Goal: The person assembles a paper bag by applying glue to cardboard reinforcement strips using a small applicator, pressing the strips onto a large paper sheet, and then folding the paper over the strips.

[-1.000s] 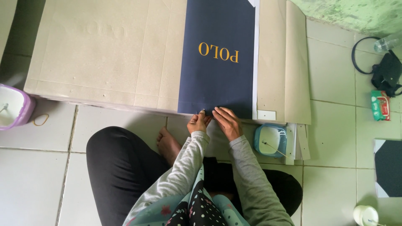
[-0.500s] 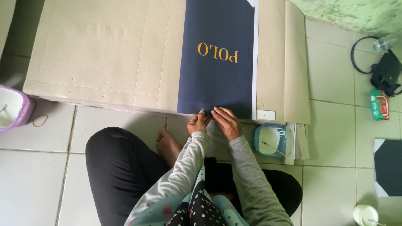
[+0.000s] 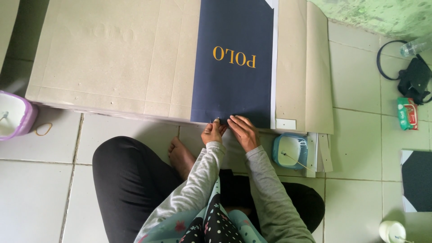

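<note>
Still, nothing has shifted: the left hand [image 3: 213,133] pinches the near edge of the navy sheet [image 3: 234,63] on the cardboard [image 3: 112,58], right hand [image 3: 243,132] pressing flat at three o'clock.

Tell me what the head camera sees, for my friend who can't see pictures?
A person sitting on a tiled floor presses both hands, left hand and right hand, on the near edge of a dark blue sheet lying on flat brown cardboard. A small blue tub of white stuff sits by the right hand.
</note>
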